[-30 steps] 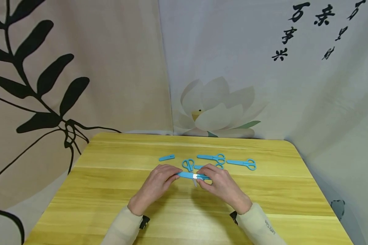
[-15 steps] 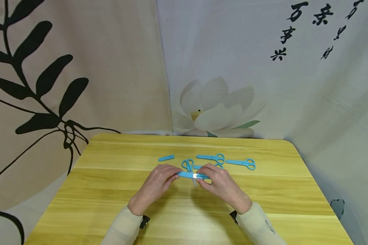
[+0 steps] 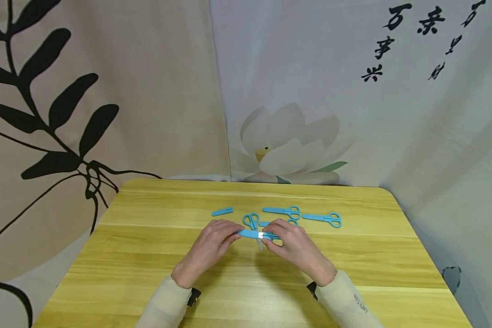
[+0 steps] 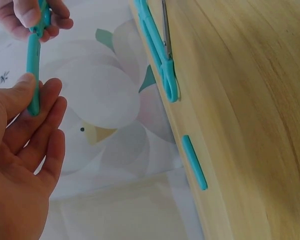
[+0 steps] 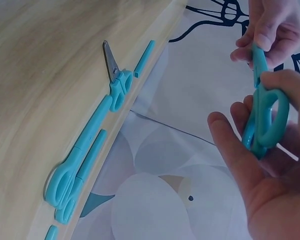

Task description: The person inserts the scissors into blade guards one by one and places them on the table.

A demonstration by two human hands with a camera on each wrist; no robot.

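Here, over the wooden table [image 3: 373,255], the left hand [image 3: 208,243] pinches a blue blade cover [image 3: 248,233], while the right hand [image 3: 299,246] grips the handles of the held scissors [image 5: 263,112] meeting it. Beyond lie bare-bladed scissors [image 5: 111,62], then three sheathed scissors [image 3: 274,210] and a loose cover [image 3: 222,211].

Cloth-screened corner, room type unclear: wooden table [image 3: 393,255], flower-printed drapes [image 3: 295,68].

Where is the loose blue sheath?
In the head view, the loose blue sheath lies on the table just beyond the left hand, left of the unsheathed scissors.
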